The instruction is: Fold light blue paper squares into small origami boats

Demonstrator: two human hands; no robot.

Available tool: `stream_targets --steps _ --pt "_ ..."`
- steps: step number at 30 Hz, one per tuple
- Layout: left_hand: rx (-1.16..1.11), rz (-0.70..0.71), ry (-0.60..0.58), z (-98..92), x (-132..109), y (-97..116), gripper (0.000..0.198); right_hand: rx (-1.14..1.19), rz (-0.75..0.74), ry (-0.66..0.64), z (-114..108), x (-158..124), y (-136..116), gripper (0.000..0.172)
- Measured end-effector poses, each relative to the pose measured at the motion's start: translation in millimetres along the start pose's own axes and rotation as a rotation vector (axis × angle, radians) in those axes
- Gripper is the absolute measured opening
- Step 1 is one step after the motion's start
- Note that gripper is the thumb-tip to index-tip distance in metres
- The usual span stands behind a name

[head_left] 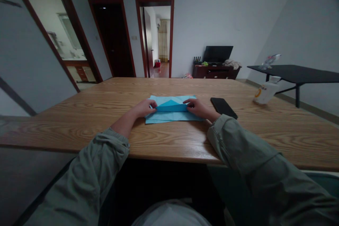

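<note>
Pale wood-grain desk (265,137) spans the middle of the frame, with a dark wooden cabinet (213,72) and a black side table (296,72) beyond it at upper right. Toward the right of the desk lie a black phone (224,107) and a white plastic bottle (267,91). At the desk's centre, a sheet of blue origami paper (172,116) lies folded flat, a raised band across it. The left hand (144,108) and right hand (198,108) hold the band's 2 ends, their fingers closed on the paper. Equal, light pressure at both ends would best keep the fold straight and square.
</note>
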State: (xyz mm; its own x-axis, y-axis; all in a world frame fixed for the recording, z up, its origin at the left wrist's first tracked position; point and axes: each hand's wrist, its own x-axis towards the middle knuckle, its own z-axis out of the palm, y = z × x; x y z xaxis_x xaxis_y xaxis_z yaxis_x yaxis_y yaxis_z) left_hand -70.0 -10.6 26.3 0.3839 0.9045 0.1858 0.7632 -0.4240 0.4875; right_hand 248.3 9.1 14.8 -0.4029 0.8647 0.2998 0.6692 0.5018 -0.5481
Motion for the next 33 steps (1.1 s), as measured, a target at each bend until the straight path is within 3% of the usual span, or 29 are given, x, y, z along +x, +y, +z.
stream_targets --steps 8,18,24,33 --pt "-0.016 -0.005 0.039 4.2 0.8 -3.0 0.038 0.058 0.076 -0.033 2.6 0.6 1.2 0.032" --pt "-0.017 -0.032 0.061 6.5 2.5 -6.1 0.028 0.064 0.082 0.009 4.9 2.4 1.7 0.030" --pt "0.024 -0.033 0.068 4.9 2.0 -3.7 0.027 -0.004 0.097 0.027 2.5 0.9 -3.4 0.021" --pt "0.075 0.009 0.039 7.3 4.3 -5.9 0.024 -0.311 0.034 0.001 -1.1 -1.3 -1.5 0.026"
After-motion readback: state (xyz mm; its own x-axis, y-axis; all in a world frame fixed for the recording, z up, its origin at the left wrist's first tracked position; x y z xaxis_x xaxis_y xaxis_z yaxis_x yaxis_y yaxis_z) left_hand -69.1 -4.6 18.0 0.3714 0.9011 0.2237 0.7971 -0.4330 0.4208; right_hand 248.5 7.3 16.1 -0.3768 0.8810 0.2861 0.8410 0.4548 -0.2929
